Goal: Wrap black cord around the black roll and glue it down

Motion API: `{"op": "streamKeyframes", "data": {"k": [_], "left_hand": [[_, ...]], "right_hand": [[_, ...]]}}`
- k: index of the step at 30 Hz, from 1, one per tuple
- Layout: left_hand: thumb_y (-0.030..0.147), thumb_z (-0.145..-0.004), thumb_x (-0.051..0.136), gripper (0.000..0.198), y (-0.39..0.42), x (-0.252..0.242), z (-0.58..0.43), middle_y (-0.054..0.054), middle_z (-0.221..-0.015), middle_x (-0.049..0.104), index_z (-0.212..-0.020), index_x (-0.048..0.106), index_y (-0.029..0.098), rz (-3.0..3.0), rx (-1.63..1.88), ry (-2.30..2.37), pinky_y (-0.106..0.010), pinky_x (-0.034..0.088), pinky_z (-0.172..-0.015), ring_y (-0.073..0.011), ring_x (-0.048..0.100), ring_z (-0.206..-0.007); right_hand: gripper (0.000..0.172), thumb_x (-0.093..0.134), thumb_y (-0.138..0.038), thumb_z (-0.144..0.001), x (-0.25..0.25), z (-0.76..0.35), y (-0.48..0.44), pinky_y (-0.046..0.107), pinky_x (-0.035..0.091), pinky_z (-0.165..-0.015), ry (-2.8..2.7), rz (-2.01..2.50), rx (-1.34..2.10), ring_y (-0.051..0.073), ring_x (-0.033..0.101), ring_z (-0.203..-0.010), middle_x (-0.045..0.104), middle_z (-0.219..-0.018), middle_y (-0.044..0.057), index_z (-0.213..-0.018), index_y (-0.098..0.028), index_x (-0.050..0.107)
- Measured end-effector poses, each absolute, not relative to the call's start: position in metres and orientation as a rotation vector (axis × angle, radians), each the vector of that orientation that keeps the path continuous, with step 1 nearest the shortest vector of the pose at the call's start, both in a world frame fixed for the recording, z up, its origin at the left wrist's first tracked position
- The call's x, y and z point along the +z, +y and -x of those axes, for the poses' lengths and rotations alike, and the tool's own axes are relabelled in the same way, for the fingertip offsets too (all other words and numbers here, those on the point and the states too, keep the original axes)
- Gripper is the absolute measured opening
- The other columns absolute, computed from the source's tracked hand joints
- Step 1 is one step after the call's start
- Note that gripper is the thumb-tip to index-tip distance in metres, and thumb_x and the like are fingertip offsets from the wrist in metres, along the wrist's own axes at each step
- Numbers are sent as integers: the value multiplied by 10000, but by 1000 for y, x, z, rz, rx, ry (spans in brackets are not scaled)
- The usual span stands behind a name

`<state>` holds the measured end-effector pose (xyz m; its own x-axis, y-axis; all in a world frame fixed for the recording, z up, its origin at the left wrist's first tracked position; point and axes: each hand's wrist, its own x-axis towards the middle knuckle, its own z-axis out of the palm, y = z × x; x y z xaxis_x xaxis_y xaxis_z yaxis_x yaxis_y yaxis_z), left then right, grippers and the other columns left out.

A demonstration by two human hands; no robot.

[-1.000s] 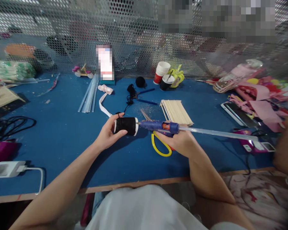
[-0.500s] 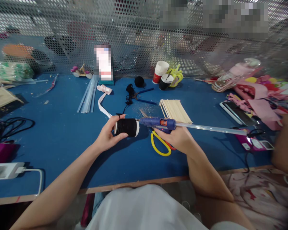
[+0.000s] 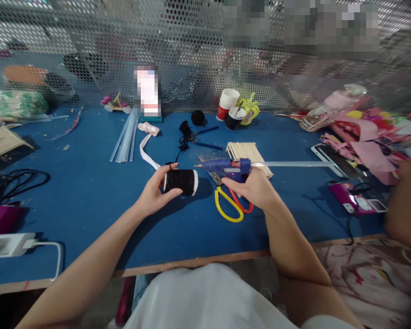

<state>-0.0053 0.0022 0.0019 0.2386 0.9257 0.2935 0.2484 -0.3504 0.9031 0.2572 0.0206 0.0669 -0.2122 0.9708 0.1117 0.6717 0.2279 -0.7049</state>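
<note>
My left hand is closed around a paper cup wrapped in black yarn, lying on its side with its white edge facing right. A strand of yarn trails from the fingers back to a small black bundle. In my right hand is a blue glue gun, its nozzle pointing left just above and right of the cup's edge, apart from it. A long clear glue stick sticks out of its rear. Below the gun lie scissors with yellow and red handles.
Wooden sticks lie behind the gun. Farther back are blue-handled pliers, a black ball, paper cups and spare glue sticks. At right, a phone and pink scraps; another person's arm is close.
The glue gun has lifted and drawn slightly away from the cup's white edge, its rear glue stick swinging up to level. My left hand and the cup have stayed nearly still.
</note>
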Motion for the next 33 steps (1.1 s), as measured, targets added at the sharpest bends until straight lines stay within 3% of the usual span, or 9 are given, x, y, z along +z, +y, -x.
{"op": "streamKeyframes", "data": {"k": [4,10,18,24,26,29,33], "left_hand": [[349,-746,624,617,1,5,3,-105,-1122,541,-1278,356,187,-1625,1132,1118,-298,493,-728,-194,571,-897],[356,-741,627,619,0,6,1,-86,-1078,541,-1275,360,193,-1557,1131,1104,-279,489,-697,-170,563,-842],[348,-742,628,616,0,6,2,-82,-1046,543,-1276,358,200,-1591,1127,1064,-281,498,-687,-169,563,-837],[343,-746,624,646,0,2,1,-91,-1086,534,-1305,325,217,-1642,1130,1036,-301,513,-700,-178,579,-849],[340,-743,630,668,0,0,1,-105,-1123,522,-1316,311,213,-1668,1125,1030,-314,513,-724,-186,581,-875],[333,-731,645,709,0,-1,1,-144,-1220,477,-1331,294,195,-1753,1110,1038,-351,498,-790,-222,567,-967],[309,-716,667,736,-2,-1,0,-166,-1301,432,-1335,288,189,-1935,1099,1014,-410,430,-920,-268,488,-1135]], "right_hand": [[393,627,-434,-684,65,-275,35,285,467,-564,-1657,1436,649,161,585,-639,638,-781,41,-962,-161,578],[386,500,-502,-753,54,-305,68,327,430,-598,-1658,1924,67,216,577,-661,624,-688,106,-758,-128,596],[438,517,-509,-722,36,-312,86,374,420,-708,-1717,2098,39,260,584,-795,645,-836,143,-866,-117,647],[299,550,-382,-736,40,-302,77,389,411,-736,-1637,1946,-232,236,538,-825,586,-876,140,-832,-117,648],[245,540,-363,-766,50,-287,67,367,411,-751,-1708,1712,-194,212,531,-823,591,-829,105,-794,-141,640],[277,486,-398,-826,66,-252,47,308,426,-699,-1988,1315,213,161,540,-753,610,-803,68,-783,-167,632],[302,512,-431,-815,70,-199,28,335,394,-814,-2364,966,481,170,528,-859,615,-882,70,-888,-174,652]]}}
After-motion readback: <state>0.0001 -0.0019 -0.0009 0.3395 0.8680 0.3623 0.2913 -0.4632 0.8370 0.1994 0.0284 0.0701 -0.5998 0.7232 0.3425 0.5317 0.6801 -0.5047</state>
